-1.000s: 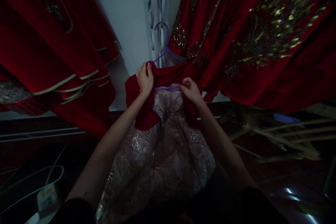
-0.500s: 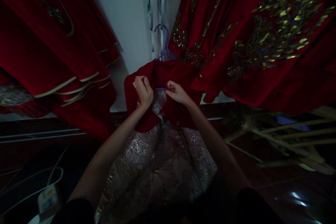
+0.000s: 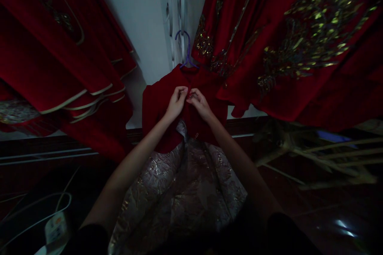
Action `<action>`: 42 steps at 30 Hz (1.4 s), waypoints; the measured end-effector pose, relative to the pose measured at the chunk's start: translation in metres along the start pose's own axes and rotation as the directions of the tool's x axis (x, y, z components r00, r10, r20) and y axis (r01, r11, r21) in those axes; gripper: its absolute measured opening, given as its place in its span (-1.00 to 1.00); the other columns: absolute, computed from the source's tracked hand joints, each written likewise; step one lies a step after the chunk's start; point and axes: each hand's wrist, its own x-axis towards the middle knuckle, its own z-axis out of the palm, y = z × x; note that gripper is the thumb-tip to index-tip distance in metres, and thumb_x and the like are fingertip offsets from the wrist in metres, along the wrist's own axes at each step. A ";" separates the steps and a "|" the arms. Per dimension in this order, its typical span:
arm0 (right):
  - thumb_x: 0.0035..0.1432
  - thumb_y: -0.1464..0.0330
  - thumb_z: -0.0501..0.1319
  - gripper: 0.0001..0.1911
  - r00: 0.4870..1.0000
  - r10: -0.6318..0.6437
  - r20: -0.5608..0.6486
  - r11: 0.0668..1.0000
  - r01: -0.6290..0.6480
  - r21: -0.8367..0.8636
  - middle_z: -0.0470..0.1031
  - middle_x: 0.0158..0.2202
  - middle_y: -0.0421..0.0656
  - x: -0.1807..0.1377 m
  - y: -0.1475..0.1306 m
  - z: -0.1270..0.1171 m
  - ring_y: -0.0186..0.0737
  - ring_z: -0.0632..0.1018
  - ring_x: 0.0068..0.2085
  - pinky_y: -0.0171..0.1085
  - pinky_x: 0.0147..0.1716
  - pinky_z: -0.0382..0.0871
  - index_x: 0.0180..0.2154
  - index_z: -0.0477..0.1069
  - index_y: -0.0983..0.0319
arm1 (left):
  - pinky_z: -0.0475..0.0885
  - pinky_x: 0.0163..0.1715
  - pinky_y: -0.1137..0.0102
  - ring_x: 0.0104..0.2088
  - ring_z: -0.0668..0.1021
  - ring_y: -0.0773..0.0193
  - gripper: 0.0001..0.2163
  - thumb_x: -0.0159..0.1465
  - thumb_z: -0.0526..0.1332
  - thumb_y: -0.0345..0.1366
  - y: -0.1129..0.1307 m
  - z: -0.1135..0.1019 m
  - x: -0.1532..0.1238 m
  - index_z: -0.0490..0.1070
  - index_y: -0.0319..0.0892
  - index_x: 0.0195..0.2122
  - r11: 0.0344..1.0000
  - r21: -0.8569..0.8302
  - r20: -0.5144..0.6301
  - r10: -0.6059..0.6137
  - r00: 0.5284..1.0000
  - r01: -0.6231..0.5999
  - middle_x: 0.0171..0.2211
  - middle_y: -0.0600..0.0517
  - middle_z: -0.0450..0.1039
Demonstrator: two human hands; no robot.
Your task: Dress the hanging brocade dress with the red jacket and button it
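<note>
A short red jacket hangs on a purple hanger straight ahead of me. My left hand pinches the jacket's left front edge near the neck. Right beside it, my right hand pinches the opposite front edge, so the two edges meet between my fingertips. Below that point the fronts part a little. Under the jacket spreads a shiny, pale brocade skirt, reaching down toward me. Whatever fastening lies between the fingers is too small and dark to make out.
Red garments with pale piping hang at the left. More red garments with gold sequins hang at the right. A wooden rack stands low right. A power strip with a white cable lies low left.
Both hands have come together, drawing the jacket's front edges toward each other. The neck opening has closed over, and the hanger bar that showed inside is now covered.
</note>
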 end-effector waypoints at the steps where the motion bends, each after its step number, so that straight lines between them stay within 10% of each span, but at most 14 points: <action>1: -0.12 0.27 0.18 -0.70 1.000 0.013 0.000 1.000 -0.013 0.021 0.28 -0.36 -0.26 -0.001 0.001 -0.001 -0.31 0.36 -0.32 -0.30 -0.27 0.33 -0.29 0.16 0.12 | 0.38 -0.12 0.37 -0.18 0.50 0.26 -0.76 0.29 0.08 -0.03 -0.002 0.001 -0.001 0.34 -0.07 -0.21 0.999 -0.038 -0.001 -0.011 1.000 0.011 -0.22 -0.01 0.46; 8: -0.04 0.14 0.20 -0.66 0.997 0.018 -0.070 0.999 -0.016 0.037 0.37 -0.24 -0.19 0.001 0.010 -0.001 -0.24 0.44 -0.21 -0.23 -0.23 0.43 -0.22 0.21 0.08 | 0.41 -0.21 0.36 -0.28 0.50 0.29 -0.78 0.25 0.17 -0.07 -0.015 0.004 -0.012 0.29 -0.06 -0.19 0.992 -0.120 -0.145 -0.057 0.988 0.039 -0.30 0.00 0.42; 31: 0.05 0.10 0.26 -0.66 0.971 -0.139 -0.194 0.988 0.123 -0.092 0.43 -0.28 -0.19 0.002 0.019 -0.008 -0.31 0.49 -0.29 -0.27 -0.30 0.50 -0.20 0.34 0.14 | 0.44 -0.21 0.38 -0.30 0.55 0.32 -0.79 0.11 0.30 -0.24 -0.007 -0.013 -0.003 0.47 -0.21 -0.25 0.980 -0.169 0.061 -0.100 0.993 0.109 -0.28 -0.02 0.54; 42: 0.08 0.18 0.25 -0.64 0.894 -0.185 -0.409 0.979 0.131 -0.158 0.57 -0.14 -0.08 -0.002 0.021 -0.001 -0.22 0.58 -0.19 -0.18 -0.09 0.49 -0.10 0.48 0.21 | 0.49 -0.26 0.40 -0.38 0.57 0.35 -0.79 0.05 0.34 -0.26 -0.013 0.006 0.002 0.48 -0.26 -0.31 0.984 -0.139 -0.050 -0.119 0.992 0.111 -0.36 -0.04 0.56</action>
